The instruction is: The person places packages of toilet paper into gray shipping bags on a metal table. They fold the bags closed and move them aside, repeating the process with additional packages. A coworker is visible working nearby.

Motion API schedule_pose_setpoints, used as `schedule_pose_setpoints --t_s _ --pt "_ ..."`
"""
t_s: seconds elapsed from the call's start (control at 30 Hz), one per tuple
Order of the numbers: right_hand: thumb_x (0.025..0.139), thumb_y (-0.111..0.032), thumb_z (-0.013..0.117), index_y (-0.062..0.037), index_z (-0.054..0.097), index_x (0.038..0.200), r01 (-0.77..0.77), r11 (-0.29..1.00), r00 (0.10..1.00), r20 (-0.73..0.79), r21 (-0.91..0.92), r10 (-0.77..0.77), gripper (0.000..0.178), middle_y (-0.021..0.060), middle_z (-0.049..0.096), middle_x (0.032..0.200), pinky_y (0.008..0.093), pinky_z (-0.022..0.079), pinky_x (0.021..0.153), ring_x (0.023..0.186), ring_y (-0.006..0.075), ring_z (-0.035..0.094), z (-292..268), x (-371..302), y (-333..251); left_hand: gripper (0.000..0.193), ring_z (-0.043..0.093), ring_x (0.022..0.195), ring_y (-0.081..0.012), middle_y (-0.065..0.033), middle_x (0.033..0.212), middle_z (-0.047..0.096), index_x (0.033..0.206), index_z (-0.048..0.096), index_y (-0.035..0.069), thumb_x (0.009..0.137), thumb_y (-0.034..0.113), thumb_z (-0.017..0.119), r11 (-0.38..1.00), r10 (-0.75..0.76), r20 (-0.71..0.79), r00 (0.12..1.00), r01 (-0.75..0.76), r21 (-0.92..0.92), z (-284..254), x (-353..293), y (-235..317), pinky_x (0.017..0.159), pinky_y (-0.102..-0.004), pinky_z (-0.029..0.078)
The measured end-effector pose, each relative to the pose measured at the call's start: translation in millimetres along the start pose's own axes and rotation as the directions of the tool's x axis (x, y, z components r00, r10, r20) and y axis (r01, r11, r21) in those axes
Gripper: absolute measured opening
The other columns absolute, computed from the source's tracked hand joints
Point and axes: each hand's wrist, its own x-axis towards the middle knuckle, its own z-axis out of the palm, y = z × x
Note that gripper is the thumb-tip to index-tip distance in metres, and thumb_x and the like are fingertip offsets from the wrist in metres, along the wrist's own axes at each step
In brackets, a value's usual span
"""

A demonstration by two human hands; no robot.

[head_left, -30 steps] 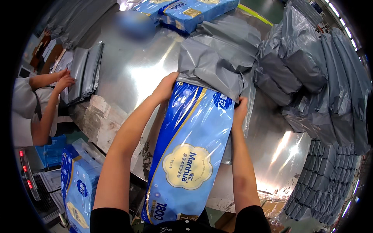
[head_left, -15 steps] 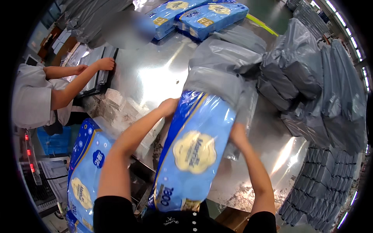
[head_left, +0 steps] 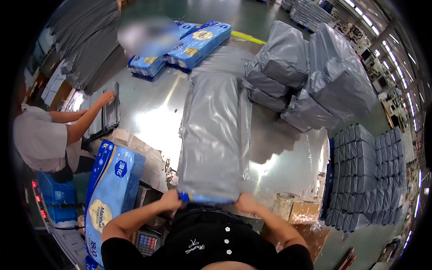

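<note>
A long grey plastic mailer bag [head_left: 215, 135] lies on the shiny metal table [head_left: 148, 112], pulled over a blue pack of which only the near end [head_left: 198, 198] shows. My left hand [head_left: 171, 199] grips the bag's near left corner. My right hand [head_left: 246, 201] grips its near right corner. Both hands sit at the table's front edge, close to my chest.
Another blue pack [head_left: 110, 189] stands at my left. A co-worker [head_left: 42, 139] on the left has a hand [head_left: 106, 97] on a stack of flat grey bags. Two blue packs [head_left: 189, 45] lie at the far side. Filled grey bags [head_left: 310, 85] are piled right; stacked flat bags [head_left: 364, 175] stand beyond.
The blue pack I held up has slid into the grey bag, which now covers nearly all of it. My hands moved from its far end to its near end.
</note>
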Motion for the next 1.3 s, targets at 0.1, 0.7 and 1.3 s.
schedule_pose_setpoints --t_s 0.1,0.7,1.3 --pt "0.088 -0.032 0.053 0.0016 0.061 0.078 0.060 0.997 0.882 -0.465 -0.051 -0.076 0.036 0.0228 0.063 0.075 0.0489 0.049 0.067 0.073 0.0436 0.061 -26 32 37 0.032 0.064 0.071 -0.0380 -0.0256 0.073 0.062 0.082 0.063 -0.004 0.083 0.027 0.058 0.902 0.053 -0.305 0.951 -0.177 -0.394 -26 50 20 0.061 -0.0437 0.048" --pt "0.087 -0.013 0.059 -0.0033 0.068 0.099 0.378 0.925 0.630 -0.742 0.036 -0.229 0.018 0.0169 0.068 0.090 0.0431 0.049 0.081 0.089 0.0365 0.063 57 145 -29 0.023 0.063 0.066 -0.0091 -0.0046 0.075 0.068 0.085 0.067 -0.002 0.092 0.020 0.064 0.560 0.003 -0.063 0.998 -0.054 -0.826 31 4 2 0.061 -0.0241 0.050" --pt "0.088 -0.029 0.066 -0.0026 0.066 0.110 -0.702 0.711 0.668 0.320 -0.027 0.672 0.035 0.0060 0.069 0.101 0.0331 0.050 0.076 0.087 0.0195 0.064 14 -218 245 0.017 0.066 0.084 -0.0212 -0.0139 0.098 0.068 0.102 0.065 -0.001 0.090 0.009 0.059 0.863 -0.126 -0.184 0.975 0.016 -0.505 40 6 -37 0.073 -0.0315 0.052"
